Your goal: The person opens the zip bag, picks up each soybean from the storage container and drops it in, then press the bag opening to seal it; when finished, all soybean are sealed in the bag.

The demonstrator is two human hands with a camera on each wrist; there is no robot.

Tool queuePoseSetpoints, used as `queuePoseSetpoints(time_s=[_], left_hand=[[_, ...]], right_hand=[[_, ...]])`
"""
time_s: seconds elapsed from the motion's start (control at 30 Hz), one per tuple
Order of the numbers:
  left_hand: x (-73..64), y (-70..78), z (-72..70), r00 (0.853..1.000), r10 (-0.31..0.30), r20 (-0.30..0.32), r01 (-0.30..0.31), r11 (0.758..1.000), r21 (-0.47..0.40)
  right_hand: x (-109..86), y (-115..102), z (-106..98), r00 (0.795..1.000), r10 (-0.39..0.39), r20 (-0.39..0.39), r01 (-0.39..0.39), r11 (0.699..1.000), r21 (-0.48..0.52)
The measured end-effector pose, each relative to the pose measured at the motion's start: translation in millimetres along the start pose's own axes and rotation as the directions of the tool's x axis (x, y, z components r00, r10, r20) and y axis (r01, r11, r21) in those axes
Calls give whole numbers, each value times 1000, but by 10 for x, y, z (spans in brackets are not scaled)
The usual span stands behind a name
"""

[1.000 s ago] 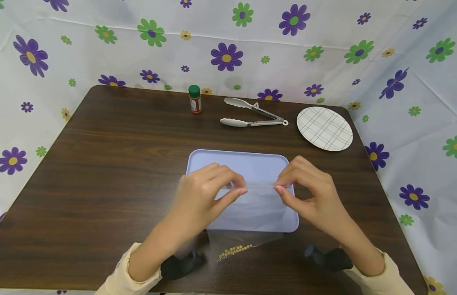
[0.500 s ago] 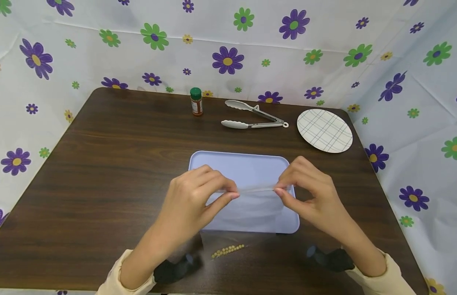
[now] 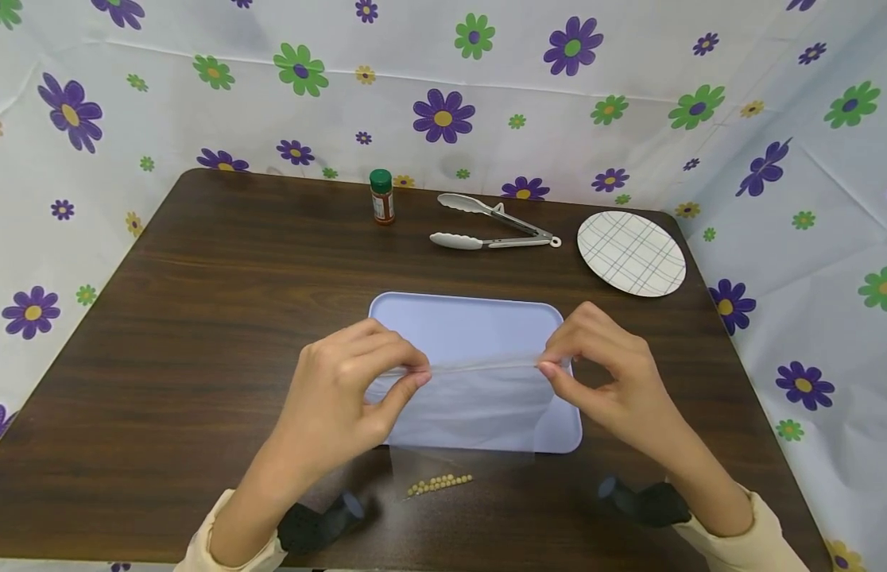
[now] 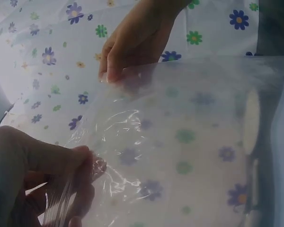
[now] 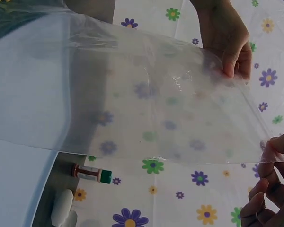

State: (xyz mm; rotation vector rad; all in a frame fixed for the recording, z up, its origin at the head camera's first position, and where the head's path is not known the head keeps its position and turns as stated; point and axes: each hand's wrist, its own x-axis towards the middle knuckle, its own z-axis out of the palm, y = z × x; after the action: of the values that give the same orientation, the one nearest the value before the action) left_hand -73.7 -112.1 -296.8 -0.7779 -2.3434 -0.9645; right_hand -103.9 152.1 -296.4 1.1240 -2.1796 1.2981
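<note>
A clear plastic bag (image 3: pixel 479 413) hangs upright between my two hands, its top edge stretched almost level. Thumb and fingers of my left hand (image 3: pixel 350 385) pinch that edge at the left; my right hand (image 3: pixel 608 369) pinches it at the right corner. Small round pale-yellow balls (image 3: pixel 439 485) lie in a line along the bag's bottom. In the left wrist view the bag (image 4: pixel 180 137) is creased and shiny near my left fingertips. The right wrist view has the whole sheer side of the bag (image 5: pixel 151 99) spread between both hands.
Behind the bag a lilac tray (image 3: pixel 479 318) lies on the dark wooden table (image 3: pixel 200 357). Farther back stand a green-capped spice jar (image 3: pixel 382 197), spread tongs (image 3: pixel 515 230) and a white checked plate (image 3: pixel 631 253). A flowered cloth (image 3: pixel 443 63) hangs behind the table.
My left hand has slid left along the bag's top edge, widening the span between my hands. My right hand stays nearly in place. The balls have shifted a little left.
</note>
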Motion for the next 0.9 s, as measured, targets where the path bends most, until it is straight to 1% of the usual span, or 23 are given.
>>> queuePoseSetpoints(time_s=[0.1,0.17,0.23,0.37,0.5,0.63,0.73,0.9], left_hand=[[-1,-10,-1,1000,-1,0,1,1000,4],[-5,-22,-9,1000,-5,10,5,1000,-5],[-11,-38,-32,999,-29,29,29,999,-24],[-35,-85,-75,997,-64,43,66,996,-59],[-43,-113,-76,998,-61,30,63,996,-56],[-40,-116,-55,998,-69,-5,68,997,-22],[-42,-114,-51,995,-101,2,101,994,-36],[-87,-144,-91,986,-169,9,169,981,-99]], right_hand=[[3,7,-3,1000,-5,-5,5,1000,-4],[1,18,-11,1000,-6,-8,6,1000,-6],[-6,35,-23,1000,0,-14,0,1000,-5],[-36,62,-50,999,44,-24,-44,999,-7],[-58,77,-58,996,83,-21,-84,996,-13],[-62,85,-58,996,88,-20,-88,996,-23],[-68,93,-74,997,75,-27,-76,997,-27],[-92,109,-105,997,63,-45,-64,998,-14]])
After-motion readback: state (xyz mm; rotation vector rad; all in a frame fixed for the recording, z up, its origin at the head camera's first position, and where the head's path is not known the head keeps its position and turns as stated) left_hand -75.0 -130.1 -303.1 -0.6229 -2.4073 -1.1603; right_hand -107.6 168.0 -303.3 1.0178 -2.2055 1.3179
